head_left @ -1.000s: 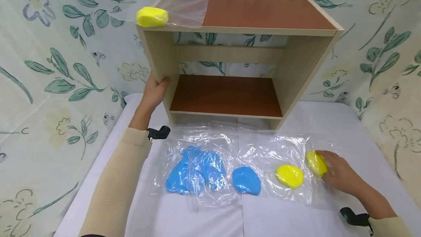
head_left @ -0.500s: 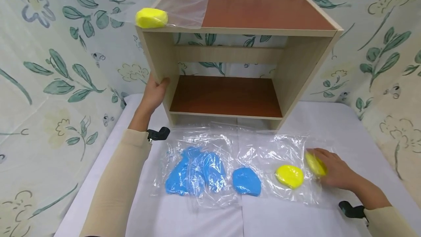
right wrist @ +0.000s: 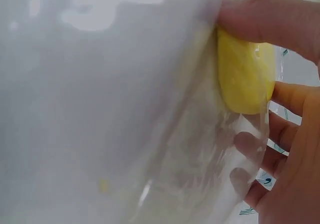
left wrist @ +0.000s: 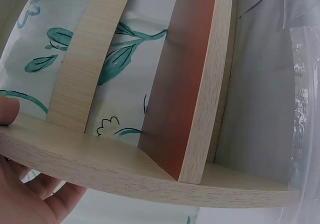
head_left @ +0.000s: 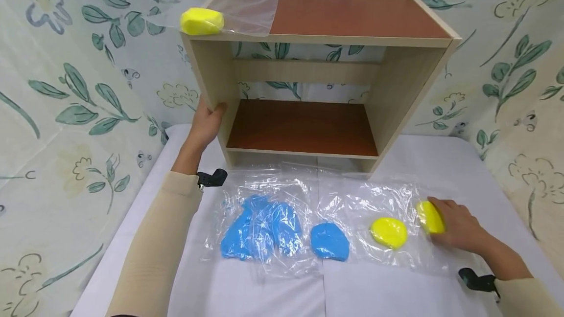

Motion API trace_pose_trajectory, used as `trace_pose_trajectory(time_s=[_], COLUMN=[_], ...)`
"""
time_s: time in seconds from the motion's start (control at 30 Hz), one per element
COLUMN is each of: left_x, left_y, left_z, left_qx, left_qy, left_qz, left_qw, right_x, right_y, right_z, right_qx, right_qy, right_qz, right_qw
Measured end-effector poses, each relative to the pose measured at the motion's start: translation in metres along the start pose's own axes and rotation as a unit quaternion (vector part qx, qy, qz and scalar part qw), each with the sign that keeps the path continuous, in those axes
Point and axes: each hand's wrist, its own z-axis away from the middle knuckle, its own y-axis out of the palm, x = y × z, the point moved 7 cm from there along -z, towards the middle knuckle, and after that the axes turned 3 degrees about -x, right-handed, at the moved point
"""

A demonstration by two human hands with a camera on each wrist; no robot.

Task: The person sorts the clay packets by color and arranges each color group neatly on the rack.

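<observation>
Apparently, gathering the bagged yellow lump (head_left: 430,217) is in hand: at four o'clock it is pinched by the right grip (head_left: 460,224); at nine, the shelf unit (head_left: 308,72) is clasped by the left grip (head_left: 207,122). A clear lift seems called for.

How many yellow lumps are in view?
3: one yellow lump at the front left corner atop the shelf unit, a second lump in clear plastic on the white table, and a third lump held in the right grip. More could be hidden.

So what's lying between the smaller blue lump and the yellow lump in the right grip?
Another yellow lump, with clear plastic around it, as the head view shows.
</observation>
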Motion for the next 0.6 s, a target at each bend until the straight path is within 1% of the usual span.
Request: trace_pose_trajectory(time_s=[0.13, 0.3, 0.43, 0.6], left_x=[-0.0015, -0.0053, -0.0076, -0.0069], left_y=[0.0007, -0.0001, -0.0004, 0.001], left_z=[0.0001, 0.0011, 0.0017, 0.0017], left_qx=[0.0, -0.001, -0.001, 0.003], left_qy=[0.006, 0.012, 0.023, 0.022], left_qz=[0.001, -0.001, 0.003, 0.006], left_qw=[1.0, 0.9999, 0.9997, 0.9997], right_x=[-0.004, -0.0032, -0.0014, -0.0071], right_y=[0.0032, 0.0062, 0.0045, 0.0006], right_z=[0.0016, 0.002, 0.001, 0.0053], right_qx=[-0.011, -0.024, -0.035, -0.048], right_qy=[0.01, 0.002, -0.008, 0.006], right_qz=[-0.011, -0.027, -0.035, -0.043], right_qw=[1.0, 0.999, 0.999, 0.998])
